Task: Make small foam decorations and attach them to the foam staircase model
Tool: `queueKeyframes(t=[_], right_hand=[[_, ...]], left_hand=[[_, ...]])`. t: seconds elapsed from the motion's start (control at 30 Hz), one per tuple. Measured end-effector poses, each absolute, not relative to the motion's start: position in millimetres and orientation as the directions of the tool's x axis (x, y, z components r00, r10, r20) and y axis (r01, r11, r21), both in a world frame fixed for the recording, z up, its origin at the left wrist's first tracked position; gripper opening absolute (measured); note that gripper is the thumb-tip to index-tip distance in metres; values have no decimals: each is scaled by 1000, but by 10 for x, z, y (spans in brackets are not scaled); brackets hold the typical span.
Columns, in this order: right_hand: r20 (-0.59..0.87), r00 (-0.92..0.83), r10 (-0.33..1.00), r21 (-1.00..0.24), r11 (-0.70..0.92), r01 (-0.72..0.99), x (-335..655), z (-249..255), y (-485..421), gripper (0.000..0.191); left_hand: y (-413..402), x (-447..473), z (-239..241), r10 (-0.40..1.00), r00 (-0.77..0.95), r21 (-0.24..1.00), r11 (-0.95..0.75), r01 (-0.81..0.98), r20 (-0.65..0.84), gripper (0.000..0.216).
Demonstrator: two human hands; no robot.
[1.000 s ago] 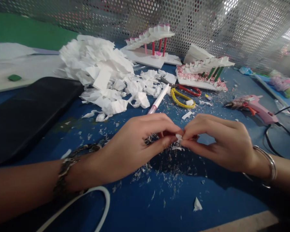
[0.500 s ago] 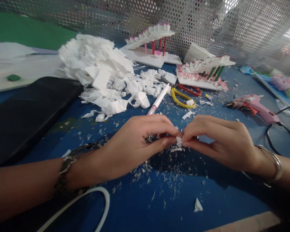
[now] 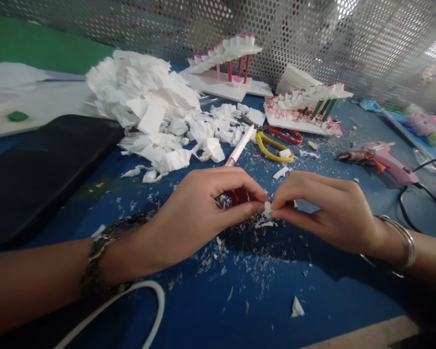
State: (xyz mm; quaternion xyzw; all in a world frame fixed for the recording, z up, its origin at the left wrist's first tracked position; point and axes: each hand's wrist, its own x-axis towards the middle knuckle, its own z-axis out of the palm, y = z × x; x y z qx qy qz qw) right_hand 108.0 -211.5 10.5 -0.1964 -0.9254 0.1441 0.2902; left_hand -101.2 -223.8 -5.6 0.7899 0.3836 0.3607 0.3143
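Note:
A small white piece of tissue paper is pinched between the fingertips of both hands, above the middle of the blue table. My left hand grips its left side with thumb and forefinger. From the other side, my right hand pinches it the same way, the two sets of fingertips almost meeting. Little shreds of white paper lie scattered beneath. Behind my left hand rests a white pen, partly hidden by the knuckles. Scissors with one yellow and one red handle lie farther back.
Torn white paper is heaped at the back left, beside a black flat case. Two white stair-like models stand near a perforated metal screen. At right lies a pink glue gun with a black cord. A white cable loops in front.
My fingertips have shifted slightly on the tissue piece, and the left fingers are more arched. Both hands still pinch it at nearly the same spot.

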Motion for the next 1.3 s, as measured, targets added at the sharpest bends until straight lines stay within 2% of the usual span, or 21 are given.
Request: queueKeyframes(t=[0.2,0.33,0.47,0.63,0.8,0.97,1.03,1.17,1.3], right_hand=[[510,-742,436,-364,891,273,1075,76,-2139,1],[523,-726,447,-367,887,281,1076,107,-2166,4],[524,-732,437,-349,893,283,1083,135,-2182,5],[489,-773,404,-392,893,219,1096,145,-2177,5],[439,-813,383,-398,894,207,1105,188,-2148,6],[449,-828,337,-379,911,165,1128,193,-2117,13],[460,-825,327,-348,922,172,1139,208,-2125,16],[429,-852,302,-193,951,240,1138,293,-2174,10],[406,-879,249,-30,965,260,1149,329,-2213,23]], left_hand=[[-2266,-999,-33,773,495,745,-587,317,398,11],[-2255,-998,-16,716,531,722,-644,253,453,2],[-2236,-1010,0,670,572,703,-678,214,473,2],[-2253,-1018,11,637,606,692,-697,188,476,4],[-2233,-1013,0,663,602,721,-664,197,445,3],[-2211,-1008,-8,754,551,816,-540,207,358,6],[-2214,-1009,-11,783,538,850,-483,210,312,8],[-2221,-1015,-27,815,532,897,-390,209,231,9],[-2211,-1009,-44,818,538,900,-374,226,205,11]])
